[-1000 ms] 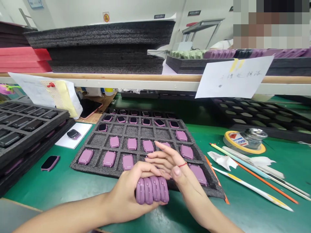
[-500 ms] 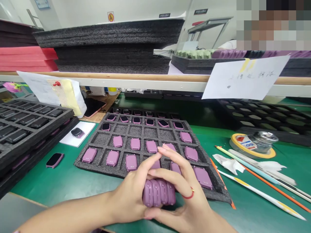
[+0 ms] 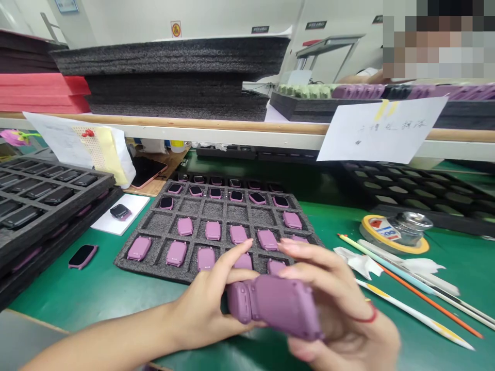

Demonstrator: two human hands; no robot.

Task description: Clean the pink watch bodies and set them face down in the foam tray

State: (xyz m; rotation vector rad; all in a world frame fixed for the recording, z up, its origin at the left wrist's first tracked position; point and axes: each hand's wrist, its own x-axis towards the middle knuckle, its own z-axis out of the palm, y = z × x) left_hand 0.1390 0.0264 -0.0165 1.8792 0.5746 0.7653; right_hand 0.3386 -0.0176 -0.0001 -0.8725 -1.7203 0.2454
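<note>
My left hand (image 3: pixel 203 299) is closed round purple smartwatch cases (image 3: pixel 240 304) standing side by side; how many it holds is partly hidden. My right hand (image 3: pixel 344 304) grips the edges of another purple smartwatch case (image 3: pixel 284 304), its broad flat face turned toward me and slightly blurred. This case overlaps the ones in my left hand. Just beyond both hands lies a black foam tray (image 3: pixel 154 275) with square pockets. Several purple cases (image 3: pixel 177 252) sit in its nearer pockets, and watches with dark screens (image 3: pixel 215 193) fill the farther ones.
At left are a stacked tray of black watches (image 3: pixel 58 195), a single watch (image 3: pixel 83 256) and a white pad (image 3: pixel 135 214) bearing another. Tape with a glass jar (image 3: pixel 394 234), tissue (image 3: pixel 359 263) and thin sticks (image 3: pixel 421 312) lie right. A shelf edge (image 3: pixel 216 135) crosses behind; a co-worker is beyond.
My right hand has moved right and turned one or more cases out of the row, broad face toward me. My left hand stays nearly in place, still holding cases. The view shifted slightly.
</note>
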